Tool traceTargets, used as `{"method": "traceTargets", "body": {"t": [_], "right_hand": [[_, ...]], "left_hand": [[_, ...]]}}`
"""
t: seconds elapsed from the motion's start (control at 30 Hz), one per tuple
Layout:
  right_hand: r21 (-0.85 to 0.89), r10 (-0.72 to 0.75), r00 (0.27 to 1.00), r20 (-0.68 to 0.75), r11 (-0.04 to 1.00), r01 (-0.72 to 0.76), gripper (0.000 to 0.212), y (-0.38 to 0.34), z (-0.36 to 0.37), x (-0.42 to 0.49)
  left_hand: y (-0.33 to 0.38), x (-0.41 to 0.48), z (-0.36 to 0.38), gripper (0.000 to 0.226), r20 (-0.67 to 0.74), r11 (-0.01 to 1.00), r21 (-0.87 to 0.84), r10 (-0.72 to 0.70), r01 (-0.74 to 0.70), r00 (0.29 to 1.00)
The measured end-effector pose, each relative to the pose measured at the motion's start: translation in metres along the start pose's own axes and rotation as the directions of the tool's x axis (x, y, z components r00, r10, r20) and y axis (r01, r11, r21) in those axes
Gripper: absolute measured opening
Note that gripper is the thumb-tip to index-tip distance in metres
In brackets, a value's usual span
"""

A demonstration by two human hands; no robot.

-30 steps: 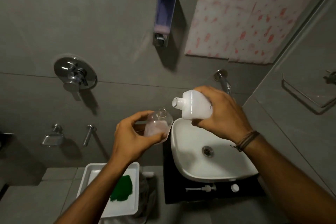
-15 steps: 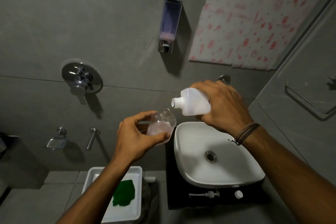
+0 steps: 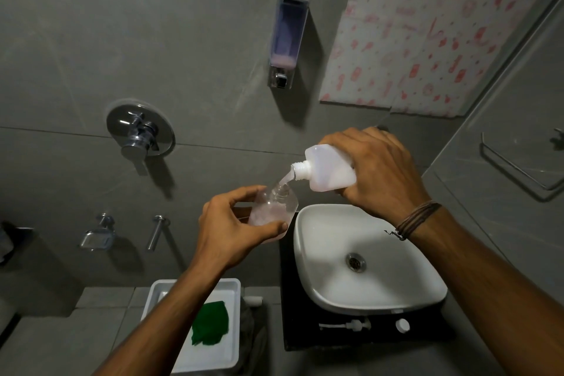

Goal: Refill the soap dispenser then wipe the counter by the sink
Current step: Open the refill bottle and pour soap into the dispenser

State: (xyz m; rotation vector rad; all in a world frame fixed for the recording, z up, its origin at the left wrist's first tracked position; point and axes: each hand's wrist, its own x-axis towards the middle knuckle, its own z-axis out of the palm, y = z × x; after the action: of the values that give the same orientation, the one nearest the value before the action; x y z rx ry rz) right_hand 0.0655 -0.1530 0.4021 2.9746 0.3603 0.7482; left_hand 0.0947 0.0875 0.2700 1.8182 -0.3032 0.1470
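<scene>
Head view: soap pouring from refill bottle into dispenser bottle, just left of the sink.

Grey tiled wall; wall soap dispenser (image 3: 287,40) mounted high, a little pink liquid at its bottom. Dark table (image 3: 288,330) carries white sink (image 3: 323,268), empty; pump head (image 3: 351,325) and small white cap (image 3: 402,325) lie on it before the basin. White tray (image 3: 232,287) at lower left holds green cloth (image 3: 210,327). Left hand (image 3: 232,235) wrapped around clear dispenser bottle (image 3: 273,210), held near upright, pale pink liquid low inside. Right hand (image 3: 375,174) grips white refill bottle (image 3: 331,172), tipped, neck down-left; a stream runs from its mouth into the clear bottle's opening.
</scene>
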Motion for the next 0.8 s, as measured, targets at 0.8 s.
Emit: {"method": "traceTargets", "body": {"t": [0.8], "right_hand": [[-0.023,-0.015,0.999,-0.035,1.0,0.015,0.062,0.0013,-0.0033,0.0026]], "left_hand": [[-0.0049,0.0028,-0.0032,0.069,-0.03,1.0,0.027,-0.012,0.013,0.999]]}}
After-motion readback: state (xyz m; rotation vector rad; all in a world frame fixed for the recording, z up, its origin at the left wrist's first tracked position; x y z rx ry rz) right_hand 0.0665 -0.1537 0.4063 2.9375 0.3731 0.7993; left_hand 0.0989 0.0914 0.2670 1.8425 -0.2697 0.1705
